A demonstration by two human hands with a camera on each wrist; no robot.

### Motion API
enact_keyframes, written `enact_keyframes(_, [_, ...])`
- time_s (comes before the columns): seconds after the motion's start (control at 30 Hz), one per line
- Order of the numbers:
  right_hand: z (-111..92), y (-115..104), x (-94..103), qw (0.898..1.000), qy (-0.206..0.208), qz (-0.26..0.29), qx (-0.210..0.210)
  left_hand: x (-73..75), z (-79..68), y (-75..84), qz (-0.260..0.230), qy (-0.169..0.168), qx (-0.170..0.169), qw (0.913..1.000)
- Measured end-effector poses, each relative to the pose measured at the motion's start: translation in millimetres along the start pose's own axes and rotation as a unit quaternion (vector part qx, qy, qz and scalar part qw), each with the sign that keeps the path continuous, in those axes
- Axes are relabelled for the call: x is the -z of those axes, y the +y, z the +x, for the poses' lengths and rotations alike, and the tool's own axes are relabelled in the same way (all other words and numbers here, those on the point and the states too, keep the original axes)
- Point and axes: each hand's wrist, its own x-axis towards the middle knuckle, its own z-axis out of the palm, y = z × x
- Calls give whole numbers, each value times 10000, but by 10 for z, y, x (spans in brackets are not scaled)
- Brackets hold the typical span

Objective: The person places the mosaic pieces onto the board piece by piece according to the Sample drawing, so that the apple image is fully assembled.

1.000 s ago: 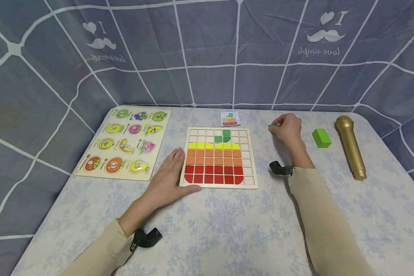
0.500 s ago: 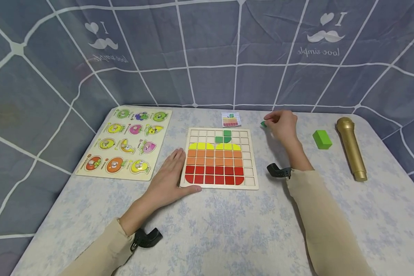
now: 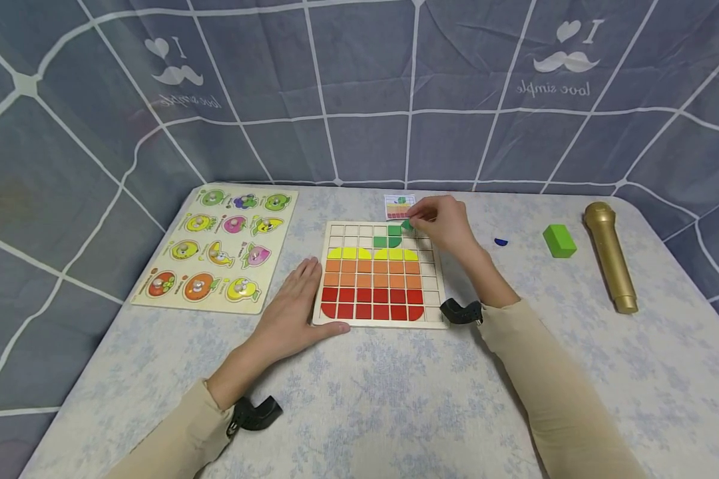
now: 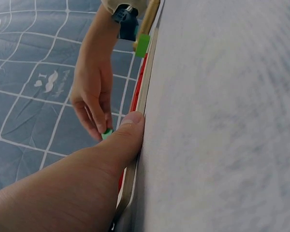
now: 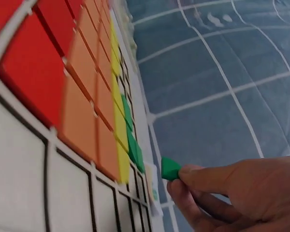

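Observation:
A wooden grid board [image 3: 440, 299] lies mid-table, filled with red, orange, yellow and green tiles. My left hand [image 3: 290, 313] rests at its left edge with straight fingers, the thumb [image 4: 125, 135] along the near edge. Between thumb and fingertips my right hand [image 3: 446, 226] pinches a small green tile [image 5: 170, 168] with a curved side. That tile is over the board's far edge, just right of the green tiles [image 3: 394, 231] in the grid. Behind it, a small picture card [image 3: 395, 207] with a similar coloured pattern is partly covered by the right fingers.
To the left lies a fruit puzzle board [image 3: 216, 249]. On the right are a small dark blue half-round piece [image 3: 500, 242], a green block [image 3: 559, 241] and a gold microphone [image 3: 610, 256]. A grey checked cloth [image 3: 365, 86] hangs behind the table.
My right hand has carried the green tile left from the table to above the board's far edge, uncovering the dark blue piece. The left hand stays put.

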Motion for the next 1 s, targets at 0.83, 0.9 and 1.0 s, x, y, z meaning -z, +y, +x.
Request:
enact_keyframes(0.83, [-14, -66, -330, 9936, -855, -167, 723, 18, -3, 24, -65, -22, 55, 10000])
enact_keyframes(0.9, [-8, -63, -346, 9932, -828, -181, 794, 20, -2, 25, -61, -16, 40, 10000])
enact_keyframes(1.0, [-3, -50, -362, 9931, -726, -232, 894, 20, 0, 23, -36, 20, -15, 10000])
